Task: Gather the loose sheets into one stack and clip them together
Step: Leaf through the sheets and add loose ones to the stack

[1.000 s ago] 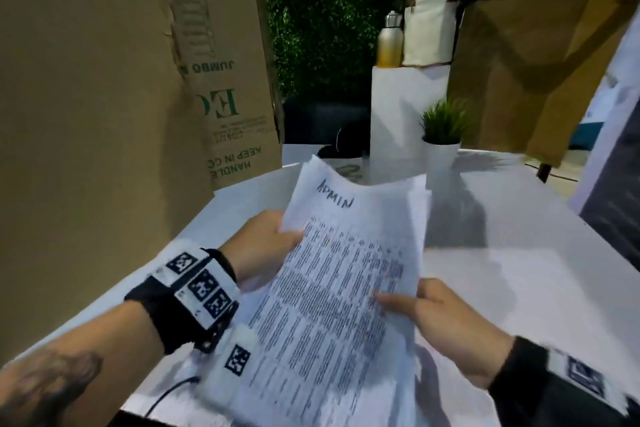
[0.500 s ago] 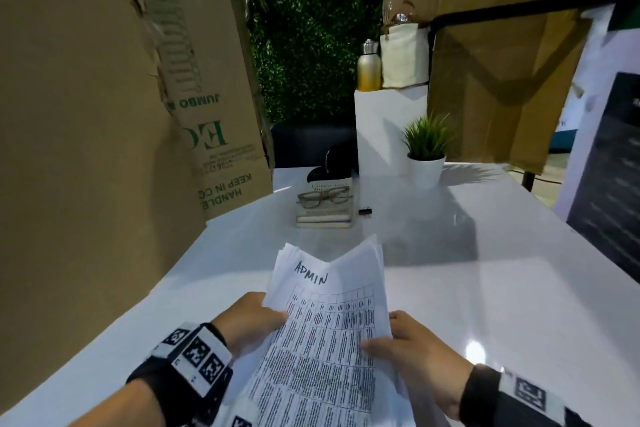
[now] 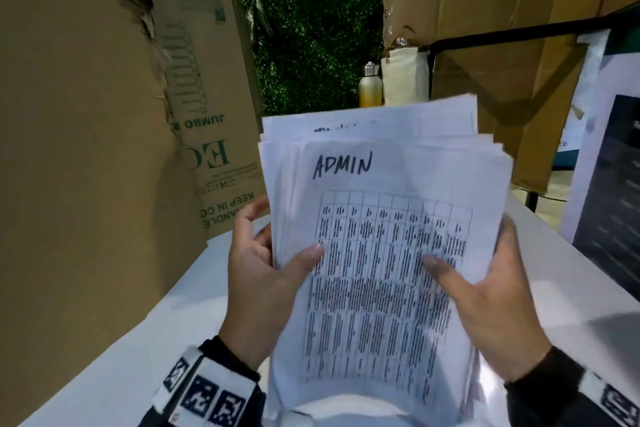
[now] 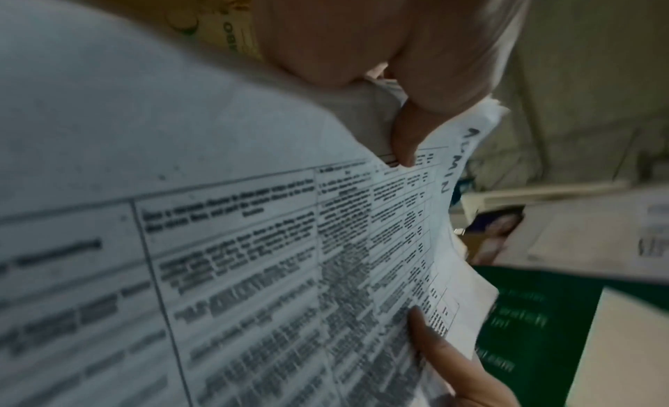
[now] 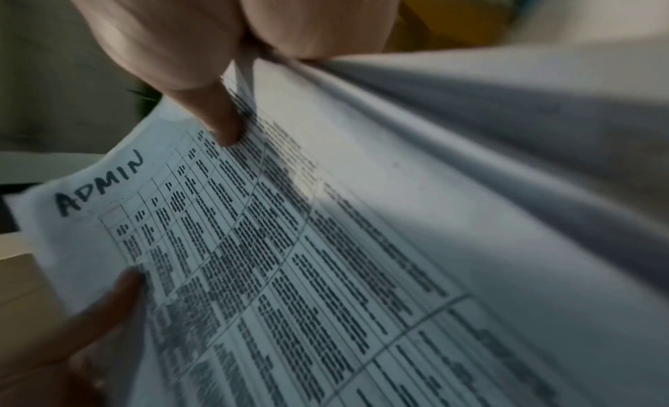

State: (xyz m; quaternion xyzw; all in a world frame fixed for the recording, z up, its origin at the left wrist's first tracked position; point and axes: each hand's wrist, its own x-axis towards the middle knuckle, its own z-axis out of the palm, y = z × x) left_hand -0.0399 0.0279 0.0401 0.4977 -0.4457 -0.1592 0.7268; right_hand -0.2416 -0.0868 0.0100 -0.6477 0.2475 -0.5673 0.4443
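Note:
A stack of loose printed sheets [image 3: 381, 288] stands upright in front of me, above the white table [image 3: 156, 340]. The front sheet carries a handwritten "ADMIN" over a printed table, and the sheets' top edges are staggered. My left hand [image 3: 263, 274] grips the stack's left edge, thumb on the front and fingers behind. My right hand [image 3: 491, 291] grips the right edge the same way. The left wrist view shows the sheets [image 4: 253, 241] with the left thumb [image 4: 401, 144] pressing on them. In the right wrist view the right thumb [image 5: 217, 118] presses on the sheets [image 5: 326, 241]. No clip is in view.
A tall cardboard box [image 3: 104, 149] stands along the table's left side, and more cardboard [image 3: 519, 28] rises at the back right. A yellow bottle [image 3: 370, 85] sits on a white stand behind the sheets. A dark poster [image 3: 616, 201] leans at the right.
The stack has risen from low over the table to upright near my face. It now hides the books, glasses and plant pot behind it. Both hands kept their hold.

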